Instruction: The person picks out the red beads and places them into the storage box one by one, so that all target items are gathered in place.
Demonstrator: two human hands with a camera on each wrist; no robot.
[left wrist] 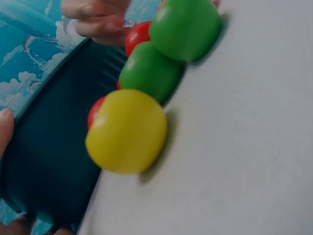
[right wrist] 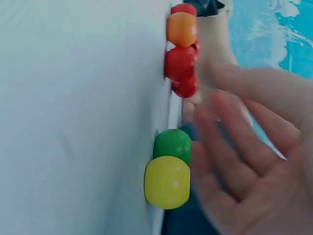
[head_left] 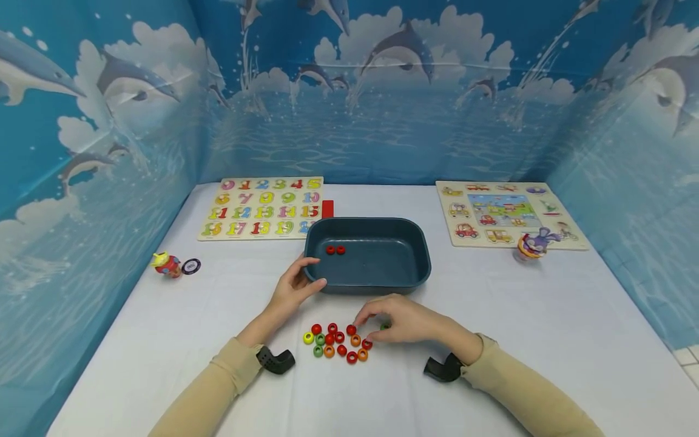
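Across the lower centre of the head view, a loose cluster of glossy round beads with holes lies on the white tabletop (head_left: 475, 291): red beads (head_left: 341, 350), orange beads (head_left: 329, 352), green beads (head_left: 318, 351) and a yellow bead (head_left: 308, 338). Over the cluster's right side hangs the right hand (head_left: 405, 319), thumb and forefinger parted and nothing seen between them, fingertips close to the red beads; one more green bead shows beneath it. Just above, at mid-frame, sits a dark teal rectangular tray (head_left: 382, 285), with two red beads (head_left: 341, 250) inside near its left end. The left hand (head_left: 289, 292) grips that end, fingers and thumb at the rim. Black wrist mounts (head_left: 276, 360) and beige sleeves (head_left: 224, 379) run toward the bottom edge. Toward upper left lie a wooden number puzzle (head_left: 262, 208) and a small red block (head_left: 327, 209); at far left, a red-and-yellow figurine (head_left: 167, 265) beside a dark round disc (head_left: 191, 266). Right of centre, a purple rabbit figurine (head_left: 537, 241) stands by a wooden vehicle puzzle (head_left: 502, 209). Behind everything hangs a blue dolphin-print sheet (head_left: 355, 145).
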